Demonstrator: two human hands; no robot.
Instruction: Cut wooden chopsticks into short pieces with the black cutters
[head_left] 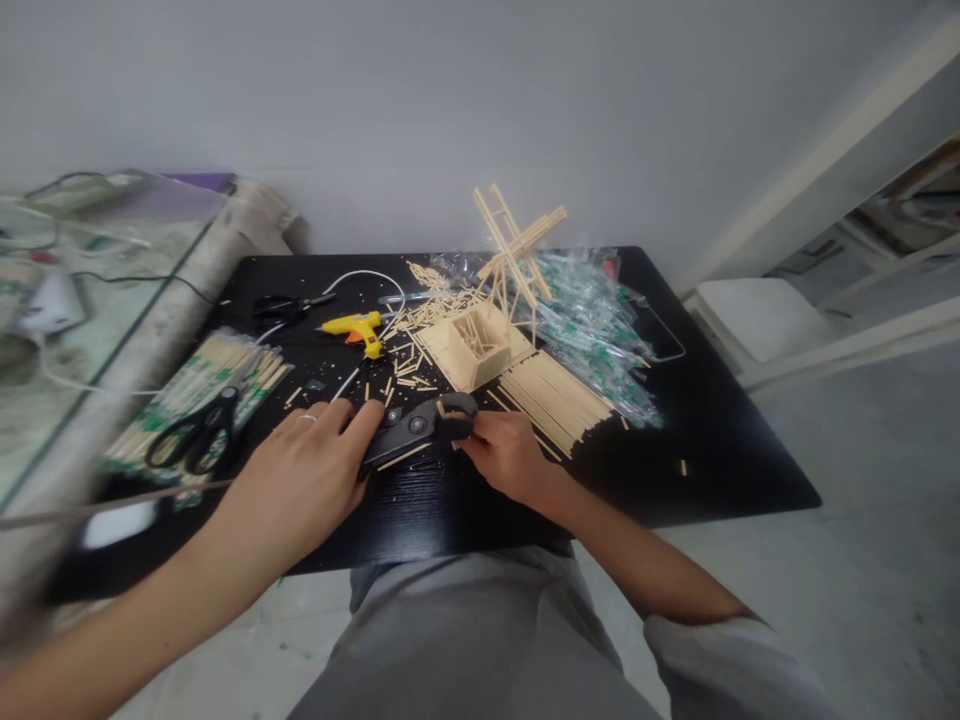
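Observation:
My right hand (pixel 508 455) is closed round the grip of black cutting pliers (pixel 416 428) that lie on the black table (pixel 697 440). My left hand (pixel 311 470) rests palm down beside them, its fingertips touching the pliers' left end; the fingers are curled loosely and I cannot make out anything in them. A thin wooden stick (pixel 401 457) lies under the pliers. Just beyond stands a small open box of wooden sticks (pixel 474 345) with a leaning stick frame (pixel 517 250) rising behind it.
A yellow glue gun (pixel 358 328) with a white cable lies at the back left. Black scissors (pixel 199 430) rest on packs of chopsticks at the left. A flat row of sticks (pixel 555 395) and clear green wrappers (pixel 600 335) cover the right. A glass-topped surface (pixel 90 300) adjoins the left.

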